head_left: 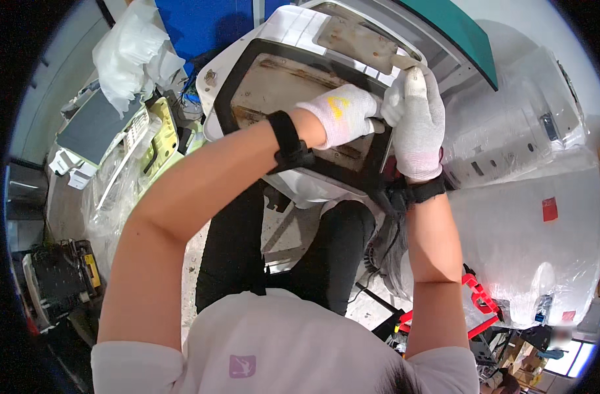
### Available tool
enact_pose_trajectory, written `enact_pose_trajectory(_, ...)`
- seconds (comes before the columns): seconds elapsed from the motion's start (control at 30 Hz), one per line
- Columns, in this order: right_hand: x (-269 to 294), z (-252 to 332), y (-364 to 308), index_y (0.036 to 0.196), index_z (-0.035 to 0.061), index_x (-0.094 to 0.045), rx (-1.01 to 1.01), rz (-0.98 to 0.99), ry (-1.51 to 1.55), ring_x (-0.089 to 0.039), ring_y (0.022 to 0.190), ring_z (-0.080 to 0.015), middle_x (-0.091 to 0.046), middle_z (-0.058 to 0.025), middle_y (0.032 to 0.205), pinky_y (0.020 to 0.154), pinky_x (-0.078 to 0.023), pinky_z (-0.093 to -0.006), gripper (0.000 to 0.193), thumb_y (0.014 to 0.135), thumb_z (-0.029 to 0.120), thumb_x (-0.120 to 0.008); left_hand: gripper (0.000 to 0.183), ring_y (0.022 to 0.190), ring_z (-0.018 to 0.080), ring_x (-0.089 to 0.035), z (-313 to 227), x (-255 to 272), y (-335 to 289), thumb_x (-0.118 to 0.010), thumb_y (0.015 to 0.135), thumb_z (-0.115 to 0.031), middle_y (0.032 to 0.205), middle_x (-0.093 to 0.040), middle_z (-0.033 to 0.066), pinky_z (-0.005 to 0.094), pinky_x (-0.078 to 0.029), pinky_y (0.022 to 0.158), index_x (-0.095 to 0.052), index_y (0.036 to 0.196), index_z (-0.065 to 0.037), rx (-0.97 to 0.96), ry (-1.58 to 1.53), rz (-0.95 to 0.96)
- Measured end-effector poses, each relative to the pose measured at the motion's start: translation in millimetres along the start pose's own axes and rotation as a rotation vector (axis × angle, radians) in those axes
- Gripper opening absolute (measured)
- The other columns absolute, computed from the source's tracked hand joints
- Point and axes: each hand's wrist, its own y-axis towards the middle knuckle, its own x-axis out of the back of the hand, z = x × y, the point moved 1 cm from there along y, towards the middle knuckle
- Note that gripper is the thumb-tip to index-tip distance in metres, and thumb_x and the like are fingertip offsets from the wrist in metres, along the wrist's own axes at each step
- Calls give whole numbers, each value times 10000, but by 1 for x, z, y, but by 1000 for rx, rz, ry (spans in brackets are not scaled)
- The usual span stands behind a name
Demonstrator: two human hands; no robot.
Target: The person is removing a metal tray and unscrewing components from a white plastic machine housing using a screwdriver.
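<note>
A white housing (293, 27) with a thick black frame (237, 85) tilts up in front of my knees. The frame surrounds a stained greyish-brown recessed panel (273, 85). My left hand (346, 115), in a white knit glove with a yellow mark, lies over the frame's right part. Its fingers are curled, with the thumb near the frame's edge. Close beside it, my gloved right hand (418, 118) is at the housing's right side, fingers bent and drawn together toward the left hand. Whatever lies between the fingers is hidden. A second stained recess (355, 43) shows beyond the hands.
White foam sheeting (132, 56) and a yellow-green plastic part (162, 134) lie at the left. A teal-edged panel (454, 33) juts out at the upper right. Plastic-wrapped white housings (523, 230) stand at the right, near a red-handled tool (480, 295).
</note>
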Motion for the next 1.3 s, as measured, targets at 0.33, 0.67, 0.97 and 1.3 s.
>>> enact_pose_trajectory(0.33,-6,-6,-7,1070,26,-524,52,-214,113,-375,502,-52,-437,22,620,436,-294,-212,256,1004,253,-426,268,836,402,-612,14,-20,3,-594,777,-185,868,-644,225,463,-494,778,-653,986,-28,-142,35,-133)
enact_pose_trajectory(0.67,8,-1,2,1061,26,-569,3,107,94,-372,480,-64,-428,16,586,436,-325,-217,255,1004,235,-434,245,792,380,-613,5,-37,-9,-573,843,-267,787,-640,189,462,-490,747,-656,823,-37,-119,26,-343)
enact_pose_trajectory(0.97,13,-2,16,1031,17,-603,-76,373,12,-362,507,-47,-409,38,585,474,-309,-206,281,999,238,-432,169,755,367,-627,-15,-51,-23,-629,850,-191,844,-656,166,407,-523,652,-666,954,-63,61,6,-515)
enact_pose_trajectory(1.3,15,-2,4,1088,26,-597,-43,320,45,-398,577,-50,-459,31,655,505,-322,-198,291,997,243,-425,243,857,364,-625,-1,-31,-13,-650,838,-213,925,-662,182,385,-518,736,-656,1041,-80,70,-177,-288)
